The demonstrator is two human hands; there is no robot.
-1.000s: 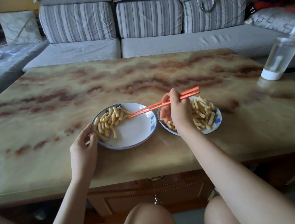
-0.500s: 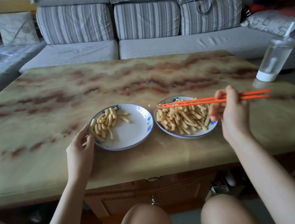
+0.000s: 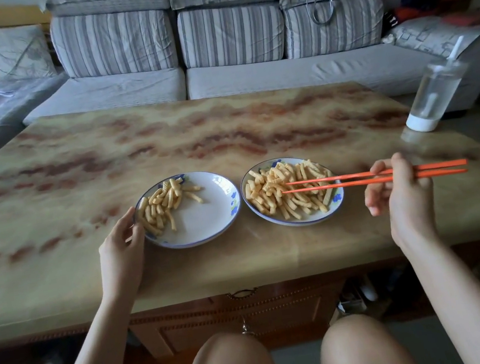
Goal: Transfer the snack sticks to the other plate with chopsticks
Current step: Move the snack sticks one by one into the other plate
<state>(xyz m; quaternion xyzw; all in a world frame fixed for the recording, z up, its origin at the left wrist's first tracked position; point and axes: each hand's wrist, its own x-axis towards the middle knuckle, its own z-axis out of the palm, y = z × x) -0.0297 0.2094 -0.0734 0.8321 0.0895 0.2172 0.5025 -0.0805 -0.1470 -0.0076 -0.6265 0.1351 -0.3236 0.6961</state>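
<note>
Head view showed the right hand [image 3: 399, 190], fingers curled round the orange chopsticks [image 3: 359, 179], their tips slightly apart in the snack sticks [image 3: 269, 192] heaped on the right plate [image 3: 302, 222], none visibly pinched. The left hand [image 3: 121, 249] lightly held the left plate [image 3: 207, 219] by its rim; its smaller pile suggested most remained.

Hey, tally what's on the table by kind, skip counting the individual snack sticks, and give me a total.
Plates: 2
Chopsticks: 2
Clear bottle with straw: 1
Total: 5
</note>
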